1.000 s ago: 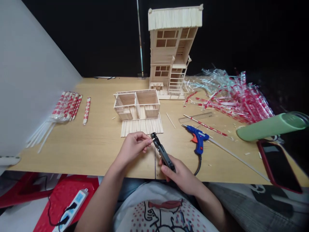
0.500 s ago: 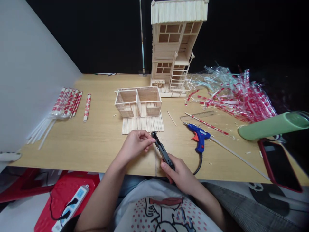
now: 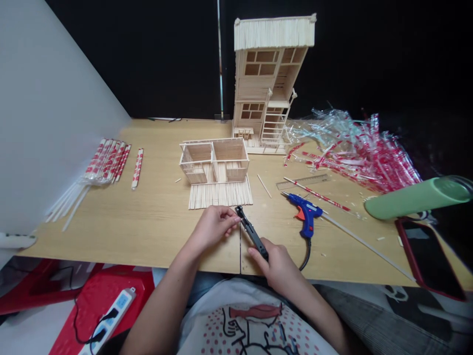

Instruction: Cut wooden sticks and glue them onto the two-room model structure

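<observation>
In my right hand (image 3: 275, 259), fingers wrapped round its handles, is a long black plier-like hand tool (image 3: 253, 234). Its head points away from me, up and to the left. My left hand (image 3: 216, 227) is closed in a pinch right beside that head; whatever lies between the fingertips is too small to make out. Just beyond both hands stands a small open-topped house model (image 3: 231, 146) built from thin wooden sticks, with a stick deck (image 3: 220, 195) at its front. A short loose stick (image 3: 264, 186) lies to the right of the deck.
A tall stick house (image 3: 275, 32) stands behind. On the right are a blue glue gun (image 3: 306, 213) with a cord, a ruler (image 3: 303, 181), crumpled wrappers (image 3: 369, 153), a green cylinder (image 3: 406, 197) and a phone (image 3: 430, 256). Wrapped chopsticks (image 3: 107, 160) lie on the left.
The whole scene sits slightly lower in the view. Both hands keep nearly the same pose, with the left fingertips still at the tool's head.
</observation>
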### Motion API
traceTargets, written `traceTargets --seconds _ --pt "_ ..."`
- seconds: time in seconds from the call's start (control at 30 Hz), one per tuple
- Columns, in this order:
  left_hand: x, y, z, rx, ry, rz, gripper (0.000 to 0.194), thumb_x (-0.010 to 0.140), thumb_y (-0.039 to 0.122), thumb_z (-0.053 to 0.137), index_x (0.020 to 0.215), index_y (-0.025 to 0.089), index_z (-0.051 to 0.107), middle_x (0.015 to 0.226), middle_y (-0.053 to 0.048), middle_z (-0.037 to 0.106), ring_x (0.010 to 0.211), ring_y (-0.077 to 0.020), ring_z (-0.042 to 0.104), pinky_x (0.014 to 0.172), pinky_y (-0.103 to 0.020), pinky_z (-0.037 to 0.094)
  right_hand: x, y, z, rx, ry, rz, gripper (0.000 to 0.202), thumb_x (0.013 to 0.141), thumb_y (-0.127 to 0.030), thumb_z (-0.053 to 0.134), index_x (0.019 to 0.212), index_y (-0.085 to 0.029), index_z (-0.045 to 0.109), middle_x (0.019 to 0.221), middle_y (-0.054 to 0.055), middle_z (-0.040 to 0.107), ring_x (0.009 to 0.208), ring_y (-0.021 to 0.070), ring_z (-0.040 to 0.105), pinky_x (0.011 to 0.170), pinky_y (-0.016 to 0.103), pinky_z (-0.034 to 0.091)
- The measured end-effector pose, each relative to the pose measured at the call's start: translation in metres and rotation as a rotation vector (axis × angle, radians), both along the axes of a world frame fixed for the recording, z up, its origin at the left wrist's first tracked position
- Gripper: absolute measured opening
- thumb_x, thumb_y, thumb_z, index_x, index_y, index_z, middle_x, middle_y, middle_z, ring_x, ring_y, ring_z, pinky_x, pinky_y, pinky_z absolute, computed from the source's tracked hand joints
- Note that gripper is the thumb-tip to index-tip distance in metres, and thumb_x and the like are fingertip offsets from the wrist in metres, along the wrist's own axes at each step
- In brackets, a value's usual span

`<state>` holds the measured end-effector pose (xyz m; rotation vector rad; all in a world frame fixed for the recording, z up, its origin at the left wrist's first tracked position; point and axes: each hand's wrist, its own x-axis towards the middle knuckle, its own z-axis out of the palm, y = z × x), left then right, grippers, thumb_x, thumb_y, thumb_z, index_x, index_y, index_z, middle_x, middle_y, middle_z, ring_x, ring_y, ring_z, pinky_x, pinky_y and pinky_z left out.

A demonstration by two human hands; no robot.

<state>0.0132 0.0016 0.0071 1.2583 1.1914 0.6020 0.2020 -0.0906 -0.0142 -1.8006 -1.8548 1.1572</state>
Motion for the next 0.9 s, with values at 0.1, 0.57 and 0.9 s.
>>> traceTargets --seconds 0.1,0.57,0.9 --pt "0.0 -0.001 -0.005 -0.002 -0.084 0.034 0.018 0.078 0.031 0.069 0.073 0.014 0.066 0.059 0.0 0.06 0.046 -0.007 0.05 0.046 -0.02 0.04 0.005 0.003 0.002 0.028 -0.052 -0.02 0.042 0.096 -0.05 0.04 0.099 -0.016 0.064 0.084 0.014 0.074 0.082 0.029 0.07 0.067 0.031 0.043" --pt "-0.049 -0.011 -0.013 0.003 -0.236 0.443 0.033 0.065 0.036 0.084 0.083 0.012 0.07 0.068 -0.005 0.071 0.059 -0.0133 0.064 0.06 -0.026 0.051 0.017 0.012 -0.015 0.4 -0.512 -0.049 0.051 0.088 -0.047 0.065 0.126 -0.014 0.055 0.104 0.015 0.068 0.096 0.0333 0.065 0.079 0.039 0.049" --pt "-0.063 0.06 -0.032 0.492 0.023 0.665 0.02 0.077 0.035 0.073 0.083 0.015 0.071 0.078 -0.003 0.07 0.065 -0.0125 0.062 0.06 -0.023 0.047 0.019 0.015 -0.027 0.504 -0.502 -0.052 0.057 0.085 -0.047 0.067 0.129 -0.012 0.055 0.105 0.017 0.067 0.098 0.0334 0.062 0.084 0.043 0.051"
